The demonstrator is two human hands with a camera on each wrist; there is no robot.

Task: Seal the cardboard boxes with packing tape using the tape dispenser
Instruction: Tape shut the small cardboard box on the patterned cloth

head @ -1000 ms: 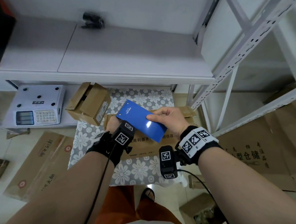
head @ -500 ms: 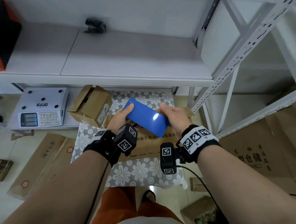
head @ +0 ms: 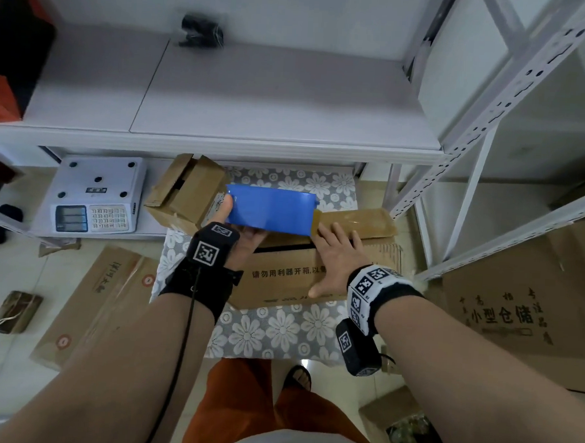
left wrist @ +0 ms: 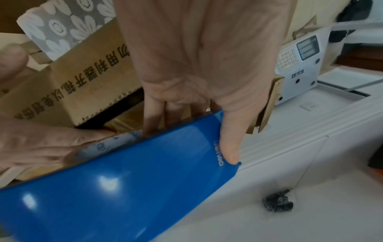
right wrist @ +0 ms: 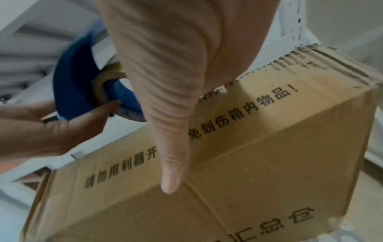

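Observation:
A blue tape dispenser (head: 271,209) is held over the far edge of a large printed cardboard box (head: 281,281) on the flowered cloth. My left hand (head: 241,227) grips the dispenser (left wrist: 124,188) from its left end, thumb on the blue cover. The tan tape roll (right wrist: 105,81) shows inside the dispenser (right wrist: 72,85). My right hand (head: 333,255) lies flat on the box top, fingers straight, its thumb pressing the box (right wrist: 269,155). A dark gap runs between the box's top flaps. A glossy tan strip (head: 354,221) extends right from the dispenser; I cannot tell if it is tape or a flap.
A small open cardboard box (head: 187,195) stands left of the dispenser, beside a white scale (head: 96,197). White shelving (head: 256,117) overhangs the work spot, and a black object (head: 201,30) lies on it. Flat cartons (head: 87,298) lie on the floor at both sides.
My right hand has let go of the dispenser and dropped flat onto the box top. The left hand has lowered the dispenser toward the box's far edge and turned it level.

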